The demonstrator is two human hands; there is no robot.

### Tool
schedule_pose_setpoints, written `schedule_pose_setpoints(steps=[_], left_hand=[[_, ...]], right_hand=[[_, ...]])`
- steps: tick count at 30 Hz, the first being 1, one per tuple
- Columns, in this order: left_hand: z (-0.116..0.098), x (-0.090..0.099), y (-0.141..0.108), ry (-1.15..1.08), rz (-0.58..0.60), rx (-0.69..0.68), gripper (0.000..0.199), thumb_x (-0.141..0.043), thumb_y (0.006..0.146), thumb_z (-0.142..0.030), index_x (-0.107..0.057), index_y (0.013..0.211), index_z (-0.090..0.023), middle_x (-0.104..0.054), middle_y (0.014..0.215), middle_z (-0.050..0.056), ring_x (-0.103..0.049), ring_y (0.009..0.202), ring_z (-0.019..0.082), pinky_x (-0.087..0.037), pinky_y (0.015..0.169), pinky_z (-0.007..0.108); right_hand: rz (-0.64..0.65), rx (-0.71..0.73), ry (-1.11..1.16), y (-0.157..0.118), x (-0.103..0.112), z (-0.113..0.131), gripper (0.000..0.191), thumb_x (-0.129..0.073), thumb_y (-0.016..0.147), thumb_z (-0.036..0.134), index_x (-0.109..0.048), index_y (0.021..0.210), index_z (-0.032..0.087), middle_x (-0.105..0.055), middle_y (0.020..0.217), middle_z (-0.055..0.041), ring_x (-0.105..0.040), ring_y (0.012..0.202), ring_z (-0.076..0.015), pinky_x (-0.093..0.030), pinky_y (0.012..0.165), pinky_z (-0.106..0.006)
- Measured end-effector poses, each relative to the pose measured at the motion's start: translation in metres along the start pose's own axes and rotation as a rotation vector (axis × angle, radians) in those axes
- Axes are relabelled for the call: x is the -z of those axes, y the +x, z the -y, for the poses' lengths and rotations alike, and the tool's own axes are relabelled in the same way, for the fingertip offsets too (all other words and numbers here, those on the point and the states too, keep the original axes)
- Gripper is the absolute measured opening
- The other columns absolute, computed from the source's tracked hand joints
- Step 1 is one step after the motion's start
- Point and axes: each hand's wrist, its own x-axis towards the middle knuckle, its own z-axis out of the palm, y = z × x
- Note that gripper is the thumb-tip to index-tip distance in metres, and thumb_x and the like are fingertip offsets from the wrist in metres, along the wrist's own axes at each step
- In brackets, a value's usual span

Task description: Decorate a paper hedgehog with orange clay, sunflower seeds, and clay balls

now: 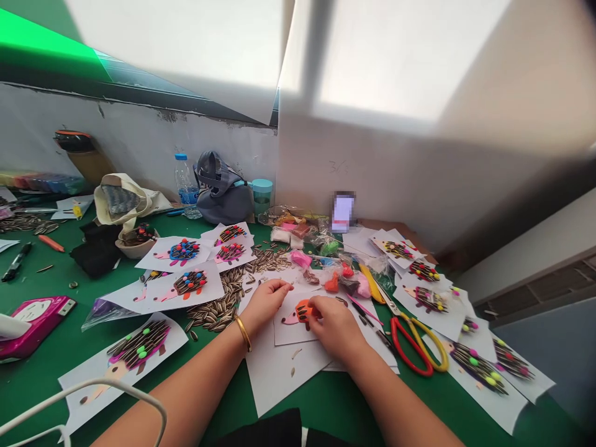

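Note:
On a white card [286,335] in front of me is a hedgehog shape with a pink snout and an orange body [302,308] bearing a few dark striped seeds. My right hand [336,323] is over the right side of that orange body, fingers bent and closed together; what they hold is hidden. Above the card's upper left, my left hand [270,301] has thumb and forefinger pinched, and anything between them is too small to make out. A gold bangle circles the left wrist. Loose sunflower seeds [218,310] lie in a pile left of that hand.
Red and yellow scissors [412,341] lie to the right, beside a yellow cutter [371,284]. Bagged coloured clay [331,282] sits behind the card. Finished-looking hedgehog cards [189,285] spread left and right. A bottle [187,192], a grey bag [223,195] and a phone [343,212] stand behind.

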Motion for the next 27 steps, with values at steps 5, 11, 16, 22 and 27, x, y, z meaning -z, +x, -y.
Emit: schedule_pose_setpoints(steps=[5, 11, 16, 22, 27], left_hand=[[0.002, 0.0, 0.001, -0.003, -0.01, 0.007, 0.034, -0.057, 0.078, -0.044, -0.071, 0.088, -0.015, -0.055, 0.056, -0.002, -0.049, 0.056, 0.015, -0.036, 0.056, 0.026], [0.004, 0.001, 0.002, -0.008, -0.015, 0.006, 0.035, -0.057, 0.078, -0.045, -0.072, 0.089, -0.015, -0.055, 0.058, -0.002, -0.049, 0.057, 0.015, -0.036, 0.056, 0.026], [0.004, 0.0, 0.002, -0.013, -0.019, 0.002, 0.035, -0.058, 0.077, -0.045, -0.072, 0.089, -0.015, -0.057, 0.059, -0.001, -0.048, 0.057, 0.015, -0.036, 0.055, 0.026], [0.003, 0.0, 0.002, -0.023, -0.019, 0.0, 0.036, -0.059, 0.076, -0.046, -0.072, 0.089, -0.015, -0.057, 0.06, -0.001, -0.048, 0.056, 0.014, -0.036, 0.055, 0.025], [0.002, 0.0, 0.001, -0.033, -0.014, 0.002, 0.036, -0.059, 0.075, -0.046, -0.072, 0.088, -0.015, -0.057, 0.059, -0.001, -0.047, 0.055, 0.014, -0.035, 0.053, 0.025]], right_hand=[[0.006, -0.08, 0.112, 0.003, 0.018, -0.012, 0.011, -0.055, 0.079, 0.012, -0.062, 0.079, 0.021, -0.064, 0.08, -0.0013, -0.056, 0.076, -0.0166, -0.039, 0.067, -0.026], [0.063, -0.046, 0.176, 0.002, 0.013, -0.011, 0.005, -0.061, 0.08, 0.019, -0.066, 0.078, 0.022, -0.064, 0.08, -0.0003, -0.056, 0.076, -0.0158, -0.039, 0.069, -0.026], [0.076, -0.049, 0.123, 0.001, 0.006, -0.007, 0.005, -0.064, 0.078, 0.022, -0.065, 0.074, 0.021, -0.062, 0.075, -0.0003, -0.054, 0.074, -0.0157, -0.036, 0.069, -0.027], [0.053, -0.063, 0.03, 0.003, 0.0, -0.002, 0.011, -0.06, 0.08, 0.021, -0.06, 0.069, 0.019, -0.06, 0.071, -0.0005, -0.052, 0.071, -0.0148, -0.033, 0.066, -0.026], [0.049, -0.059, 0.039, 0.004, -0.007, -0.004, 0.013, -0.058, 0.08, 0.019, -0.058, 0.067, 0.019, -0.059, 0.07, 0.0001, -0.051, 0.07, -0.0141, -0.032, 0.064, -0.026]])
